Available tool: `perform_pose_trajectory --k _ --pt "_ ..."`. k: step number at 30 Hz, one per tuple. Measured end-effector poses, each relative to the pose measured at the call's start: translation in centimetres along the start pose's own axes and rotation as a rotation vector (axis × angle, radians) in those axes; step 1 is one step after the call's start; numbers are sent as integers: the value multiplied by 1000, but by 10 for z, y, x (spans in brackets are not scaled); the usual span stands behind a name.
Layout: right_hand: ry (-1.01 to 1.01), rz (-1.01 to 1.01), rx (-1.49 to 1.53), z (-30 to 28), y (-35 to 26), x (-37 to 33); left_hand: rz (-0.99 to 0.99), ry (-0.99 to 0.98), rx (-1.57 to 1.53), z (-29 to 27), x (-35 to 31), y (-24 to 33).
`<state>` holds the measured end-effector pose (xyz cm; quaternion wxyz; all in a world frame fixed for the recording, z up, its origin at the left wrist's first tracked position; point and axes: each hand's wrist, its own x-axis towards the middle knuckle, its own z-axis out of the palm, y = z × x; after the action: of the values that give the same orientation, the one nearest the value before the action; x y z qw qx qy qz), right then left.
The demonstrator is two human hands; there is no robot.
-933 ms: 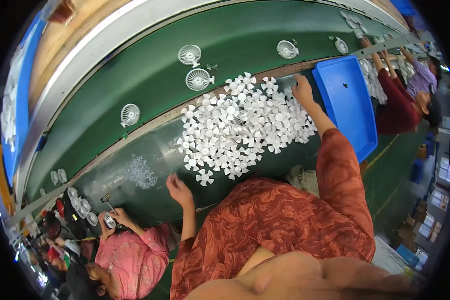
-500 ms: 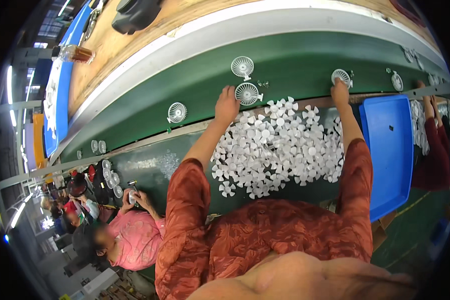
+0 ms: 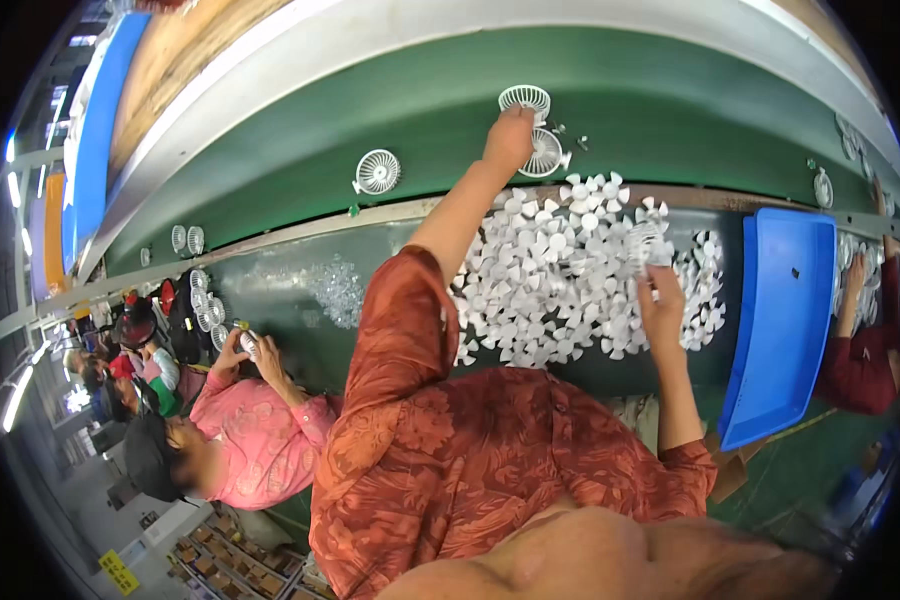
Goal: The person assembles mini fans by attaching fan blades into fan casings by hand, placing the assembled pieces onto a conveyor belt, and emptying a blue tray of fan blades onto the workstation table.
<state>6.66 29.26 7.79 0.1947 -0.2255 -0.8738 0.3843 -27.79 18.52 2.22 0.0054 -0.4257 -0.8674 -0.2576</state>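
My left hand (image 3: pixel 511 138) reaches over the green conveyor belt, its fingers closed on the lower edge of a round white fan housing (image 3: pixel 525 97). A second white fan housing (image 3: pixel 544 158) lies just below, close to those fingers. Nearer to me, my right hand (image 3: pixel 660 292) holds another ribbed white fan housing (image 3: pixel 646 240), smeared by motion, above a heap of white fan blades (image 3: pixel 535 300). The blades are small and several-winged, spread over the dark green work surface.
A blue tray (image 3: pixel 770 330) stands right of the blades. Another fan housing (image 3: pixel 378 172) rests on the belt (image 3: pixel 440 130) at left. Small clear pieces (image 3: pixel 335 290) lie left of the heap. A co-worker in pink (image 3: pixel 260 430) sits at left; another person's dark red sleeve (image 3: pixel 860 370) shows at right.
My right hand has drawn a fan housing off the belt toward me, over the blades. My left hand has moved up and right, onto the farther of the two middle housings.
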Motion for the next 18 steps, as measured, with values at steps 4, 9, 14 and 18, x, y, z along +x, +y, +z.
perform_pose_trajectory --k 4,9,14,18 --pt "-94 -133 37 42 -80 -48 -33 187 -91 -65 -74 -19" --pt "-305 -421 178 136 -148 -83 -298 168 -101 -153 -175 -48" --pt "-656 -647 -5 224 -157 -120 -535 212 -266 -206 -247 -72" --pt "-654 -592 -88 229 -144 -134 -530 161 -203 -221 -290 -72"
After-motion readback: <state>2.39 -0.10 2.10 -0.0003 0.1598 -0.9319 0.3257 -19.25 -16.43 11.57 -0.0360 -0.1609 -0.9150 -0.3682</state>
